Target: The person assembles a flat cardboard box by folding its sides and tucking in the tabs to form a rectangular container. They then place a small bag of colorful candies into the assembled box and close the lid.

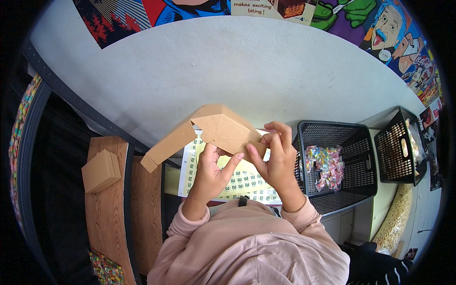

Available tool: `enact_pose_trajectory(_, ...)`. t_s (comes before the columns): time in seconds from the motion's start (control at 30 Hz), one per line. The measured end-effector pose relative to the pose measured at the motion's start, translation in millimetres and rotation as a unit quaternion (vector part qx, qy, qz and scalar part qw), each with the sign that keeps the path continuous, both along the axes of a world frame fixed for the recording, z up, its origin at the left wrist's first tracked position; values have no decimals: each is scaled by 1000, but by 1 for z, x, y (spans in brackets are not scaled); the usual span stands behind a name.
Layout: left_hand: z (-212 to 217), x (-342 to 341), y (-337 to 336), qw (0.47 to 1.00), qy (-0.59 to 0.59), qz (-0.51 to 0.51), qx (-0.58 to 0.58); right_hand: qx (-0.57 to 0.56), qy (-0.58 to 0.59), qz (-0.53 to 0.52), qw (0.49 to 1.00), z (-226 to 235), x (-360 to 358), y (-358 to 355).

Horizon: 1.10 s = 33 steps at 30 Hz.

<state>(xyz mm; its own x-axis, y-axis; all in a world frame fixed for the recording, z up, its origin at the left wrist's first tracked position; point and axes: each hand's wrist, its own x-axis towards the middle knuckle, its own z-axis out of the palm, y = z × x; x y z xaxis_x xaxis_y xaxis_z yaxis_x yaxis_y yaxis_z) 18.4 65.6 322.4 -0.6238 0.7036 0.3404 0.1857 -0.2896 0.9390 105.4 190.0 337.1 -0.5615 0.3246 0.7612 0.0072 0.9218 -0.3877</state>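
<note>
Held up in front of me is a partly folded brown cardboard box [223, 126], with a long flap hanging out to the left. My left hand [211, 172] grips its near lower edge, the fingers behind the card and the thumb pointing right. At the right end my right hand [276, 154] pinches a small side flap between thumb and fingers, the index finger raised and bent. Below the box lies a pale yellow sheet [228, 190] with rows of dark printed labels, partly covered by the box and my hands.
On the wooden shelf [107, 213] at left sits a closed brown box [101, 171]. To the right stands a black plastic basket [356, 156] holding wrapped sweets [325, 166]. Another black basket [396, 147] and a long bag of pale yellow pieces [396, 218] are farther right. A white wall [228, 66] rises behind.
</note>
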Motion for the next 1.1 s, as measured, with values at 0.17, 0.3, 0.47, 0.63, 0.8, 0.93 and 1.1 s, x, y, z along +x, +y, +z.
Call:
enact_pose_trajectory(0.17,0,1,0,999,-8,31,-3,17,-6,-6,1000,-1,-1,0)
enact_pose_trajectory(0.3,-2,0,1,999,0,46,-2,16,-10,-13,1000,-3,-2,-1)
enact_pose_trajectory(0.47,3,0,1,999,-3,45,-19,24,-18,-18,999,-3,-2,-1)
enact_pose_trajectory(0.63,-2,-1,2,998,-5,52,-16,24,-32,-26,999,-3,-4,-4)
enact_pose_trajectory(0.8,-4,-1,6,999,20,44,-16,-89,-25,43,995,-7,-1,0)
enact_pose_trajectory(0.93,-5,-2,5,999,15,35,-6,-281,-40,182,941,-3,3,6)
enact_pose_trajectory(1.1,-2,-7,1,997,4,-26,-68,-271,-81,189,940,-1,7,12)
